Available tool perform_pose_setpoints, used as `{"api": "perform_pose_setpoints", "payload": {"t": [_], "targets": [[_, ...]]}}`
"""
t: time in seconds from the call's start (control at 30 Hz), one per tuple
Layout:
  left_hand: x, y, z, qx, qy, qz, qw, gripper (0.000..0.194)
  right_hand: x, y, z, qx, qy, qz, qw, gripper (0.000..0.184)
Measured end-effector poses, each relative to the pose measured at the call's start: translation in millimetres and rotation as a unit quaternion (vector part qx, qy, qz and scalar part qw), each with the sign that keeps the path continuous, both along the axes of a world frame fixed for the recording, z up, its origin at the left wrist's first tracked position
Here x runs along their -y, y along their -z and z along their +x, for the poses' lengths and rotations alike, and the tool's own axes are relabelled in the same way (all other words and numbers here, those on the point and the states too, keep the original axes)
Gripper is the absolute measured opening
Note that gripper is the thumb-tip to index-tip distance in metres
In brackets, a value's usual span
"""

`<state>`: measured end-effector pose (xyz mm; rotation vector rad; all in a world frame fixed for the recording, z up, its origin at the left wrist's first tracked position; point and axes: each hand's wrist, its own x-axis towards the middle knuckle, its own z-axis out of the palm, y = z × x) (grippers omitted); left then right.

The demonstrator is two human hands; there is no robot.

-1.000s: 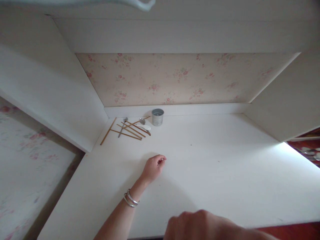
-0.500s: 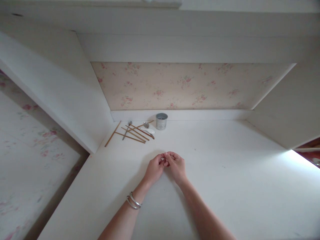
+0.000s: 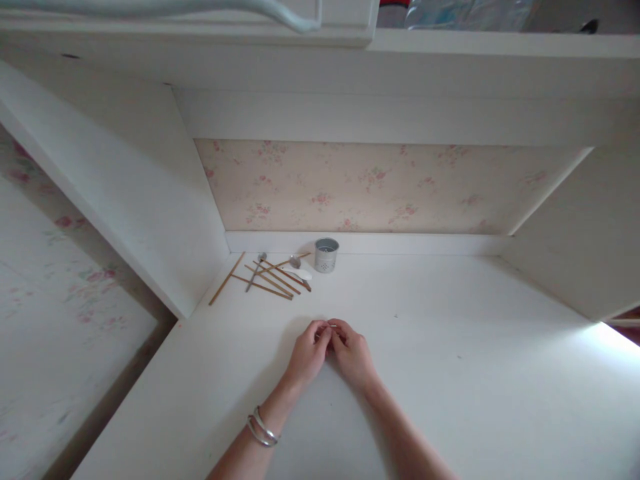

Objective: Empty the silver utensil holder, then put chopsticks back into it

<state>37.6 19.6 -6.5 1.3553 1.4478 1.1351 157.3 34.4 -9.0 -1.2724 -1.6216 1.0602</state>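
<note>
My left hand (image 3: 309, 353) and my right hand (image 3: 354, 353) rest side by side on the white tabletop (image 3: 450, 360), fingertips curled and pressed together over something small I cannot make out. Silver bangles (image 3: 261, 427) circle my left wrist. Farther back, near the left corner, lie several wooden chopsticks (image 3: 265, 280), metal spoons (image 3: 259, 265) and a white spoon (image 3: 302, 274). A small perforated metal cup (image 3: 327, 255) stands upright just right of them, against the back ledge.
A white side panel (image 3: 125, 193) walls the table on the left, another (image 3: 575, 253) on the right. Floral wallpaper (image 3: 380, 187) covers the back under a white shelf (image 3: 350, 73). The floor shows beyond the left edge.
My right hand came up from the near edge and met my left hand at mid-table. Both hands now stay pinched together. The camera view has tilted upward a little.
</note>
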Motion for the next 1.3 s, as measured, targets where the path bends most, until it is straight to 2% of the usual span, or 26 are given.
{"api": "perform_pose_setpoints", "payload": {"t": [0.3, 0.57, 1.03, 1.3], "targets": [[0, 0.1, 0, -0.018, 0.007, 0.01, 1.0, 0.028, -3, -1.0, 1, 0.016, -0.007, 0.002, 1.0, 0.028], [1, -2.0, 0, -0.043, -0.012, 0.003, 0.999, 0.026, -2, -4.3, 2, 0.048, -0.015, 0.004, 0.999, 0.027], [-2, 5.9, 0, 0.0, -0.015, -0.036, 0.999, 0.03, 2, -9.2, 3, 0.098, -0.037, 0.024, 0.994, 0.029], [0, 1.1, 0, -0.021, -0.017, -0.023, 0.999, 0.028, 3, -8.5, 3, 0.104, -0.032, 0.024, 0.994, 0.029]]}}
